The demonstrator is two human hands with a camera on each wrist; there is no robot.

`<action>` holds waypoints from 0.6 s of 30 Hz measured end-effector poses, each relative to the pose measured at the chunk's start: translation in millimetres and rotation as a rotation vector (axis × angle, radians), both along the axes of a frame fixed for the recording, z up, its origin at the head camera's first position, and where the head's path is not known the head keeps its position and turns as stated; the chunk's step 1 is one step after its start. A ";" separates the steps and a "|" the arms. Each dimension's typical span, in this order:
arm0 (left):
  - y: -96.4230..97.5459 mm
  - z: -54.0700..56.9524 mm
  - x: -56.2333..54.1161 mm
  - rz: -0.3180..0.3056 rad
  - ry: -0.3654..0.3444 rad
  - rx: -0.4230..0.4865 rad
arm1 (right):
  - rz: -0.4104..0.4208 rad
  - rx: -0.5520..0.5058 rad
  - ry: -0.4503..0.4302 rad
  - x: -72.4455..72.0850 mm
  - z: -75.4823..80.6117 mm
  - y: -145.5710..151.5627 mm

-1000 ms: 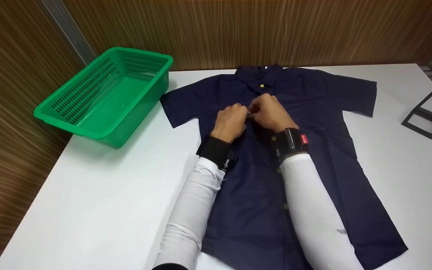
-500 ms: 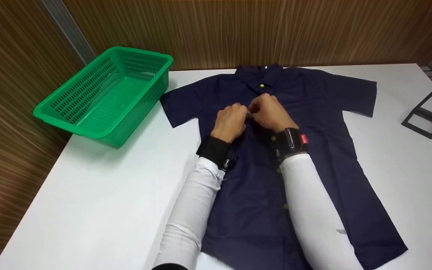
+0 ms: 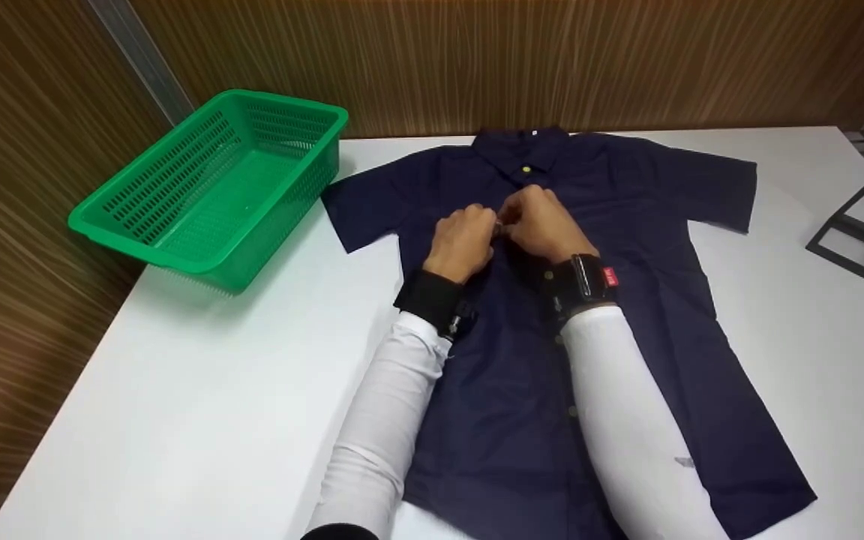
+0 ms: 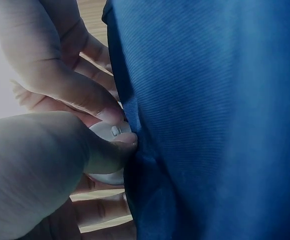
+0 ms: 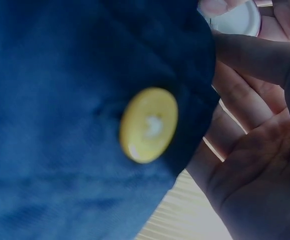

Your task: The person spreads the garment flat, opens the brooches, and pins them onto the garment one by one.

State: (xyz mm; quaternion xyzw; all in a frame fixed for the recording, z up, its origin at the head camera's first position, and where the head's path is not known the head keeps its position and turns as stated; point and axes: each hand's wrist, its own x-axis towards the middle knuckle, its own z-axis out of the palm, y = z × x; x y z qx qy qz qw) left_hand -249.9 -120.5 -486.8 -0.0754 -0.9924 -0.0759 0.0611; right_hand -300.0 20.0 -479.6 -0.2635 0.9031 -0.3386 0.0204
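Observation:
A navy short-sleeved shirt (image 3: 492, 390) lies front up, with its collar at the back of the table. On its upper front, my left hand (image 3: 462, 244) and right hand (image 3: 548, 225) meet with fingertips close together. Between them is a round pin badge (image 4: 104, 130), its pale back and small clasp facing the left wrist camera. My left hand pinches the badge at the fabric's edge. The right hand pinches the shirt's fold beside it, and the badge (image 5: 239, 20) shows past the cloth. A yellow button (image 5: 149, 125) sits on the shirt near the right hand.
A green plastic basket (image 3: 282, 202) stands at the table's back left, against the wooden wall (image 3: 432, 67). At the right edge lies a black folding frame (image 3: 859, 232). White table surface (image 3: 199, 405) extends to the left of the shirt.
The head view shifts very slightly. Both hands stay together at the same spot on the shirt, with no other visible movement.

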 end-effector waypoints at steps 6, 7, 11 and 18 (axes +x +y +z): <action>0.1 -0.3 -1.2 -0.002 -0.004 -0.009 | -0.003 0.000 0.000 -0.4 -0.5 0.6; 0.0 -0.6 -1.5 -0.001 -0.006 -0.007 | -0.004 0.000 -0.002 -0.5 -0.8 0.6; -0.6 -1.2 -2.0 0.008 -0.010 -0.001 | -0.004 0.007 0.001 -0.6 -1.4 -0.3; -0.9 0.5 -0.3 0.006 0.000 0.003 | -0.006 0.004 0.009 0.4 0.3 -1.3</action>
